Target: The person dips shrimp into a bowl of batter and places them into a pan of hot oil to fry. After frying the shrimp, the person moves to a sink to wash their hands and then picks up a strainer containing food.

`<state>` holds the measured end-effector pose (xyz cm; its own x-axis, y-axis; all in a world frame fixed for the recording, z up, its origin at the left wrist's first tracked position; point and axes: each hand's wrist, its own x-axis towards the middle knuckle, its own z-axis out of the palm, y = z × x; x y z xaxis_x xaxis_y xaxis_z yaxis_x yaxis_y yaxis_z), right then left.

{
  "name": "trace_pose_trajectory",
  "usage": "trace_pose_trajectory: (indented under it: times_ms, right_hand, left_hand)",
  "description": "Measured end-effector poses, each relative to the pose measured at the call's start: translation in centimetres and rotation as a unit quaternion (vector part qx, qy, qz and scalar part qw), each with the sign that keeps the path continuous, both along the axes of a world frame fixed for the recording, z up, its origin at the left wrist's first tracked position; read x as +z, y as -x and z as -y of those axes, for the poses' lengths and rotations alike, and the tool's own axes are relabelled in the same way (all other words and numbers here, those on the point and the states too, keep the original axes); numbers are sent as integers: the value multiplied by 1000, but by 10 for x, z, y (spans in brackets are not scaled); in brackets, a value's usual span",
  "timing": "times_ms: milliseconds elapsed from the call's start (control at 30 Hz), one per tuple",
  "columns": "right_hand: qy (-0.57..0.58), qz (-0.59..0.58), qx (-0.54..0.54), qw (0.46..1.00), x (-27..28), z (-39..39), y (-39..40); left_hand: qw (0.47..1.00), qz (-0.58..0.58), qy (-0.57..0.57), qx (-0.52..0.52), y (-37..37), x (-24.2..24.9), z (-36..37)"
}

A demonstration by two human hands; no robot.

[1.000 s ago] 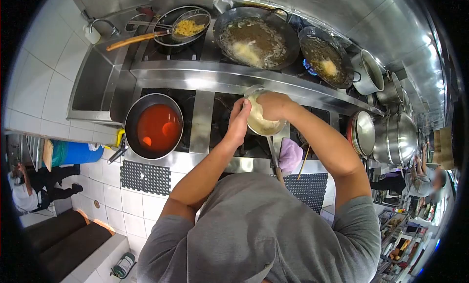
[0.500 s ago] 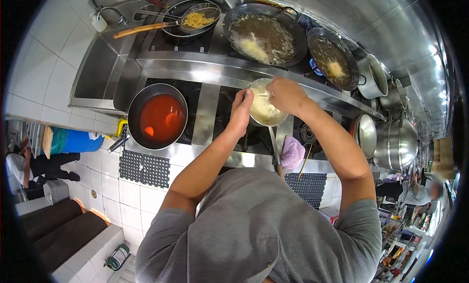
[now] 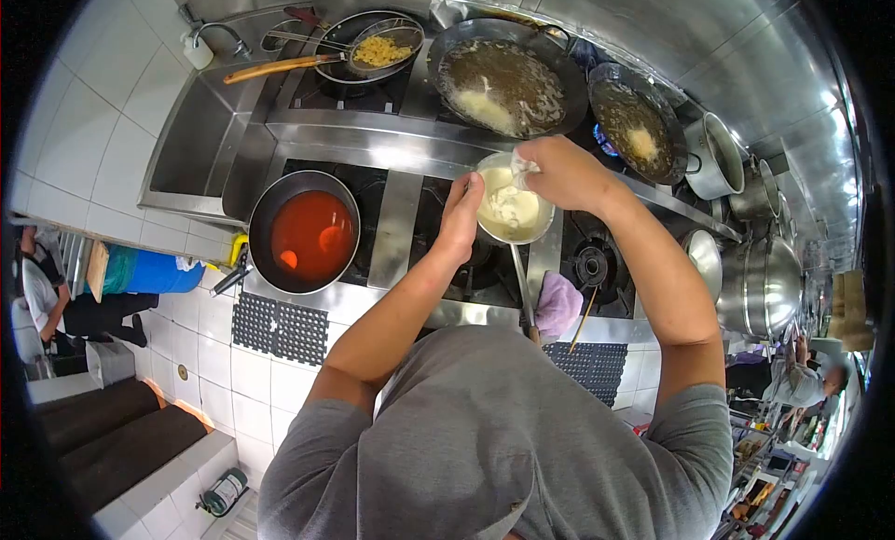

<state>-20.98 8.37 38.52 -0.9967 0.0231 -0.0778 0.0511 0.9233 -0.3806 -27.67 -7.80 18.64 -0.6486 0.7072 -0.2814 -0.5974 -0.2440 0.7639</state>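
Note:
A long-handled metal pan (image 3: pixel 543 225) of thick, pale batter (image 3: pixel 510 209) is in front of me, over the front burners. My left hand (image 3: pixel 457 225) grips its left rim, thumb upward. Closed over the far right rim, my right hand (image 3: pixel 569 173) pinches a whitish, batter-coated piece (image 3: pixel 526 164) whose kind I cannot make out. Beyond the pan, a wide wok (image 3: pixel 508 74) of bubbling oil holds a pale frying mass (image 3: pixel 485 111). A smaller wok (image 3: pixel 634 111) to its right has a golden piece (image 3: pixel 642 145) frying over a blue flame.
On the left stands a frying pan (image 3: pixel 305 232) of red sauce. Behind it, a strainer (image 3: pixel 382 48) with yellow bits rests over another pan. A purple cloth (image 3: pixel 559 302) lies by the stove's front edge. Pots (image 3: pixel 760 288) stand at right; people work at both sides.
My right hand has risen out of the pan to its far right rim, bringing up the batter-coated piece. My left hand keeps its hold. The view has shifted slightly.

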Motion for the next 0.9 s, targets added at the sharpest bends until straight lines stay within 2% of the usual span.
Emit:
trace_pose_trajectory:
  times_ms: [133,400,500,600,667,767,900]
  right_hand:
    - [-6,10,-11,1000,-5,-8,-2]
    - [11,-24,-51,998,32,-16,-3]
    - [53,-52,-77,994,32,-19,-2]
    - [79,-19,-88,993,22,-25,-3]
    - [88,-78,-76,990,21,-35,-2]
    - [133,-53,-129,981,43,-41,-3]
    - [158,-88,-97,979,67,-60,5]
  left_hand:
    - [999,-36,21,-20,5,1,-5]
    - [999,-34,32,-24,11,25,-13]
    - [1000,13,5,7,8,39,-17]
    - [1000,8,19,11,10,38,-23]
    - [1000,12,15,5,10,37,-26]
    - [1000,22,6,-4,11,40,-30]
    - [999,36,3,-8,10,59,-38]
